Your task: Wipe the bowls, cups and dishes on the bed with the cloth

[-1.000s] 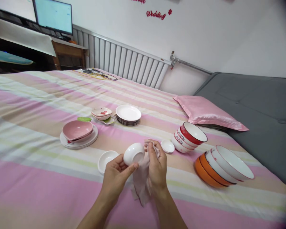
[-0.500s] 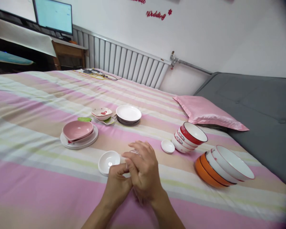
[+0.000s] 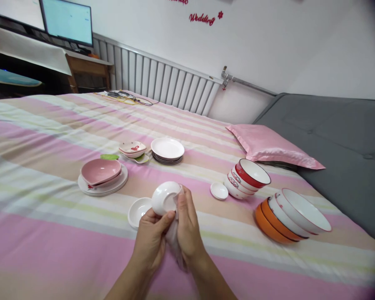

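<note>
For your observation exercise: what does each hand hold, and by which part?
The left hand holds a small white bowl by its rim and side; the right hand presses a pale pink cloth against it.

Left hand [image 3: 151,239], right hand [image 3: 187,227], both clasped.

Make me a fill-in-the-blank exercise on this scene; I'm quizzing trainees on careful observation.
1. The left hand holds a small white ____ bottom-up.
2. The right hand presses a pale pink ____ against it.
3. The stack of large bowls has an ____ bowl at the bottom.
4. The pink bowl sits on a stack of white ____.

Missing words: bowl; cloth; orange; plates.
</note>
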`<move>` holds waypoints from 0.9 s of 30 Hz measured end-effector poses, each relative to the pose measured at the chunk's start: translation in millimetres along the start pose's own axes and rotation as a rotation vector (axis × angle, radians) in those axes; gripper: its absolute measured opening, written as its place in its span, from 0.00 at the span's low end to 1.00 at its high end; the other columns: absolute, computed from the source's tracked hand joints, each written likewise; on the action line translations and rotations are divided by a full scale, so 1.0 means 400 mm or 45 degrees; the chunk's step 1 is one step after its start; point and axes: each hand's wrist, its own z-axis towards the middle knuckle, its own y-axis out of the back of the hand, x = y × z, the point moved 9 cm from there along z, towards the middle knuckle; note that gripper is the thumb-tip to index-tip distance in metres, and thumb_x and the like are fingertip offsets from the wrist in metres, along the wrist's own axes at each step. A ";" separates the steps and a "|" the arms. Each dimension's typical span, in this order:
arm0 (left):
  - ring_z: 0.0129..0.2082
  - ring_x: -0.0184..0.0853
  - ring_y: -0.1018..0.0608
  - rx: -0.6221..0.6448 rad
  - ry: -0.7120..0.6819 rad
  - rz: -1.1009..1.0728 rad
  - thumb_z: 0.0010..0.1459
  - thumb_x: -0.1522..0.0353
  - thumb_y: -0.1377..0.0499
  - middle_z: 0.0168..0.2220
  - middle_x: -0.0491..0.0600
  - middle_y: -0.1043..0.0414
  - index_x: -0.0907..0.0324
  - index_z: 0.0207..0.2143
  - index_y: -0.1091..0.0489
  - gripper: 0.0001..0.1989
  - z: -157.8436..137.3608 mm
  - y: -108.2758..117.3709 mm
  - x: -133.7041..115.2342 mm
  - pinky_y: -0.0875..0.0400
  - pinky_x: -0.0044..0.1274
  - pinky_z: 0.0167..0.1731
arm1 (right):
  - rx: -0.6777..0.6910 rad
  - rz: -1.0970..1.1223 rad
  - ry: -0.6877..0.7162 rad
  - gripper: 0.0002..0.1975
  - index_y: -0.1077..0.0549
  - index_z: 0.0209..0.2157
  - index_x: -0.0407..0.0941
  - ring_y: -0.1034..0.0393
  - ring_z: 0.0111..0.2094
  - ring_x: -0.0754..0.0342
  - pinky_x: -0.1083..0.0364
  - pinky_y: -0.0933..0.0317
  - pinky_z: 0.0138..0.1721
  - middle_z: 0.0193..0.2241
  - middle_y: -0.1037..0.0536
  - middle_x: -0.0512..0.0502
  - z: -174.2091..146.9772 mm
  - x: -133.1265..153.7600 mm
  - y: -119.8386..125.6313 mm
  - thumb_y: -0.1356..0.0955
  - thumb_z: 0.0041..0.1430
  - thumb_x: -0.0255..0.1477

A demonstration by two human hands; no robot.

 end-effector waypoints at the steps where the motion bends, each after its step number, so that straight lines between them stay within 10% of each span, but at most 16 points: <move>1: 0.25 0.30 0.24 -0.018 0.008 -0.024 0.35 0.70 0.29 0.23 0.45 0.24 0.60 0.25 0.25 0.11 0.000 0.002 0.001 0.30 0.19 0.30 | 0.022 0.057 -0.026 0.15 0.36 0.44 0.48 0.34 0.38 0.57 0.59 0.39 0.41 0.36 0.30 0.50 -0.005 -0.008 -0.012 0.43 0.64 0.41; 6: 0.28 0.31 0.23 0.048 -0.009 0.132 0.36 0.69 0.30 0.26 0.47 0.23 0.61 0.29 0.24 0.13 -0.001 -0.010 -0.021 0.30 0.20 0.33 | 0.061 0.303 -0.070 0.10 0.37 0.39 0.48 0.36 0.31 0.59 0.61 0.39 0.35 0.30 0.35 0.53 0.007 -0.004 -0.005 0.40 0.62 0.39; 15: 0.42 0.38 0.25 0.410 -0.200 0.648 0.51 0.68 0.38 0.46 0.53 0.27 0.56 0.49 0.33 0.21 0.009 -0.040 -0.092 0.31 0.26 0.41 | 0.509 -0.227 0.020 0.09 0.34 0.38 0.45 0.42 0.29 0.60 0.61 0.46 0.29 0.29 0.35 0.53 0.022 0.076 0.030 0.38 0.61 0.36; 27: 0.38 0.31 0.24 0.393 -0.030 0.333 0.56 0.67 0.41 0.37 0.46 0.25 0.56 0.42 0.32 0.11 0.000 -0.036 -0.069 0.32 0.23 0.44 | 0.450 -0.260 0.101 0.12 0.40 0.29 0.45 0.47 0.26 0.59 0.59 0.47 0.29 0.25 0.42 0.54 0.009 0.080 0.003 0.40 0.63 0.37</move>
